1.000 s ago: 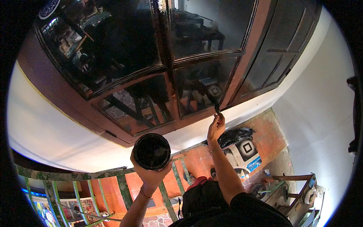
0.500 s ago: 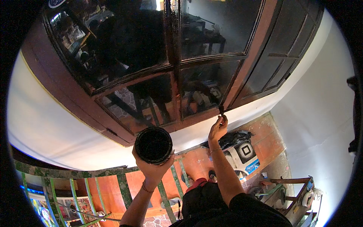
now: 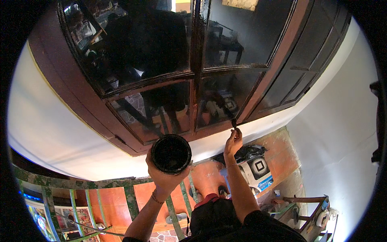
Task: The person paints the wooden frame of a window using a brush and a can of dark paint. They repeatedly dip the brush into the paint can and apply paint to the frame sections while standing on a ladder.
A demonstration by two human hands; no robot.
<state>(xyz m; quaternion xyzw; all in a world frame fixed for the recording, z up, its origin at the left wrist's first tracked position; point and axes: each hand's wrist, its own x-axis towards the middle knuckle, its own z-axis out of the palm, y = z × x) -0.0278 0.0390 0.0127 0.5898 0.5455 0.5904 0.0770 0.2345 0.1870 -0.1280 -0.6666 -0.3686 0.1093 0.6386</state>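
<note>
The left hand gripped a black can from below, holding it up just under the window's lower rail. The right hand pinched a brush, whose tip touched the dark window frame above the fingers, at the foot of the right pane. Below the right forearm lay a white machine on the orange floor; under the left wrist ran a green railing.

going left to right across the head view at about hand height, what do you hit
white wall → dark paint can held up in the left hand → right hand holding a small brush against the window frame → white machine on the floor below → pale wall
</note>
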